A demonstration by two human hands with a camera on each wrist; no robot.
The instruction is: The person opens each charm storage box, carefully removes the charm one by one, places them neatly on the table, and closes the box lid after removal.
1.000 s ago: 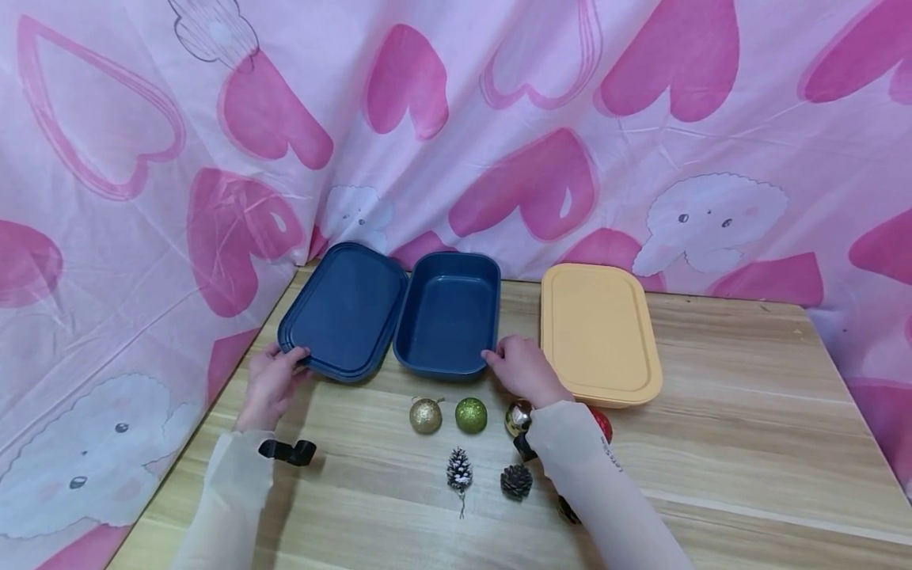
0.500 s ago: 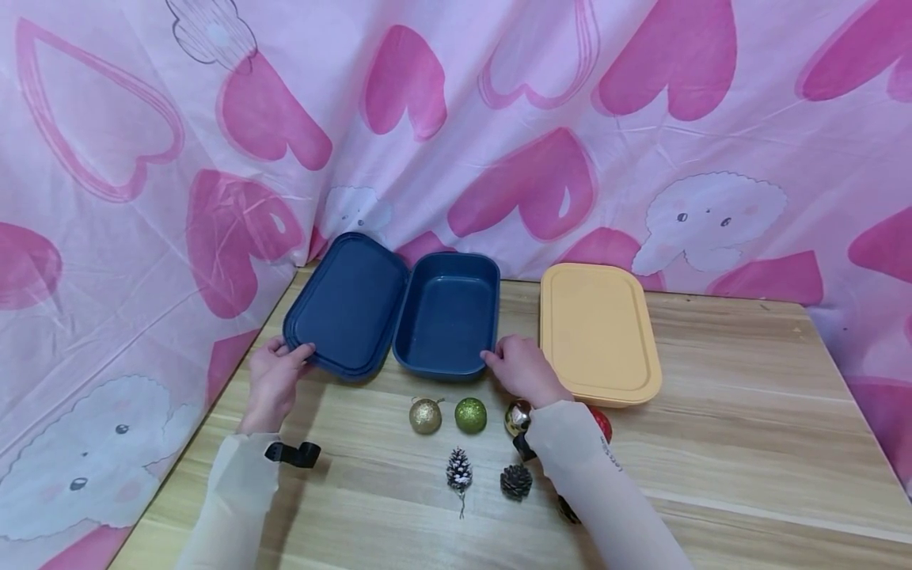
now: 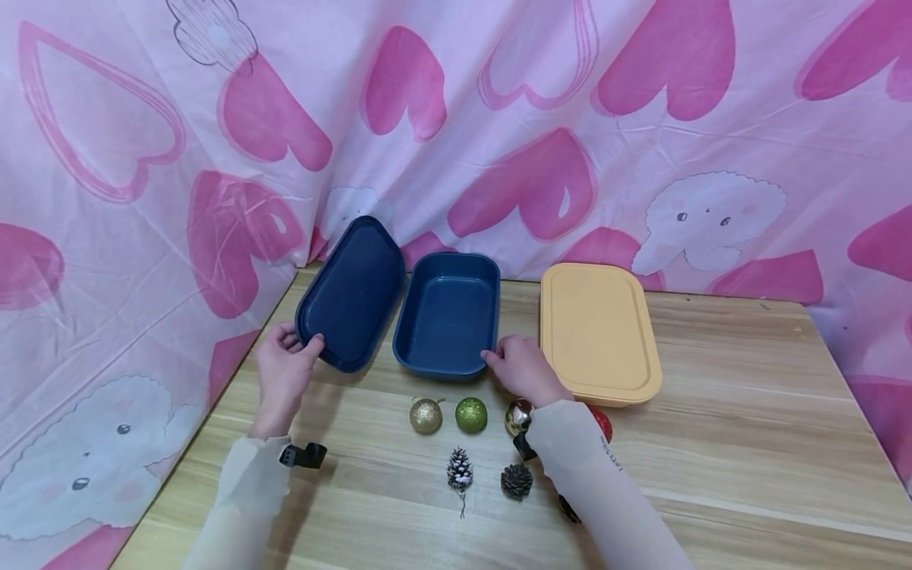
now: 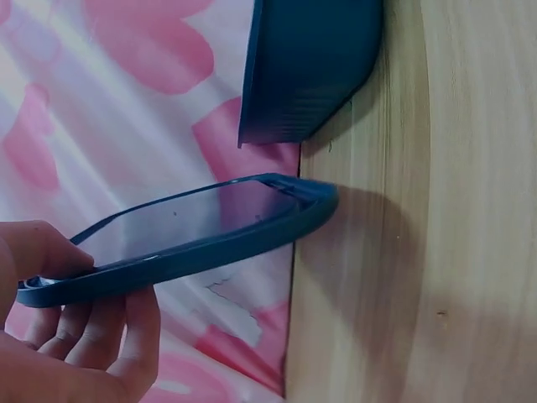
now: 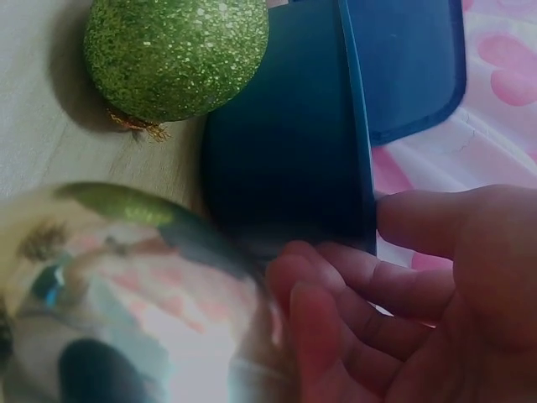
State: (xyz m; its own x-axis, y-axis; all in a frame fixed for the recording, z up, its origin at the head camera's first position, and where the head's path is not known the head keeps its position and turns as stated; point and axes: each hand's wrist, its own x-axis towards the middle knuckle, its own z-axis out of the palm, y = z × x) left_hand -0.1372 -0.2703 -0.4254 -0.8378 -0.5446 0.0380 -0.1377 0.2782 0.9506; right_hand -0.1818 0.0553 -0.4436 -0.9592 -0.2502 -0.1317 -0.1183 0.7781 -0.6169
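Observation:
A dark blue lid (image 3: 352,293) stands tilted at the left, its left side raised. My left hand (image 3: 285,368) pinches its near left edge, thumb on top and fingers beneath, as the left wrist view shows too. To the right of the lid sits an open dark blue box (image 3: 449,317) with nothing inside. My right hand (image 3: 523,368) pinches the box's near right corner, with the thumb at the rim and the fingers (image 5: 369,285) against the outer wall. Close to that hand in the right wrist view are a shiny gold ball (image 5: 143,311) and a green glitter ball (image 5: 176,54).
A yellow lidded box (image 3: 598,332) stands at the right. In front lie a gold glitter ball (image 3: 425,416), a snowy pinecone (image 3: 459,469) and a brown pinecone (image 3: 516,481). A red ball (image 3: 602,423) shows partly behind my right sleeve. A pink curtain (image 3: 527,95) hangs behind the table.
My left hand has moved slightly right and tipped the blue lid up more steeply, its left side rising toward the box. The right hand and the blue box have stayed in place.

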